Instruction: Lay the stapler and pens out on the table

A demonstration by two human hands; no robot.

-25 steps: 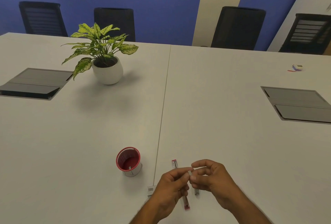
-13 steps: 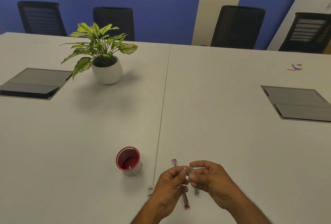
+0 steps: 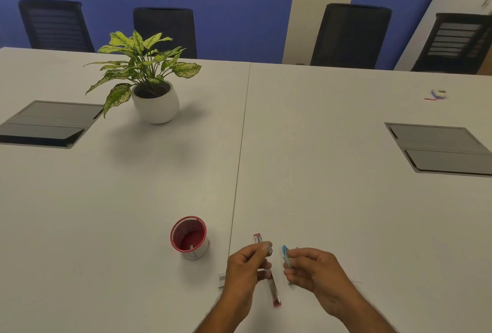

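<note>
My left hand (image 3: 246, 268) hovers low over the white table (image 3: 319, 186) and pinches a small grey cap (image 3: 269, 248) between thumb and fingers. My right hand (image 3: 312, 268), a short gap to its right, grips a thin pen with a blue end (image 3: 285, 252). Under and between the hands a red pen (image 3: 274, 294) lies on the table, partly hidden by my left fingers. A red-rimmed cup (image 3: 189, 238) stands just left of my left hand. A small barcode label (image 3: 221, 279) lies by my left wrist.
A potted plant (image 3: 149, 79) in a white pot stands at the far left. Two grey cable hatches (image 3: 45, 125) (image 3: 439, 149) are set into the table. A small coloured object (image 3: 436, 94) lies far right. Several dark chairs (image 3: 348, 34) line the far edge.
The hands were together on one pen; now they have drawn apart, the left with the grey cap, the right with the pen's blue-tipped body.
</note>
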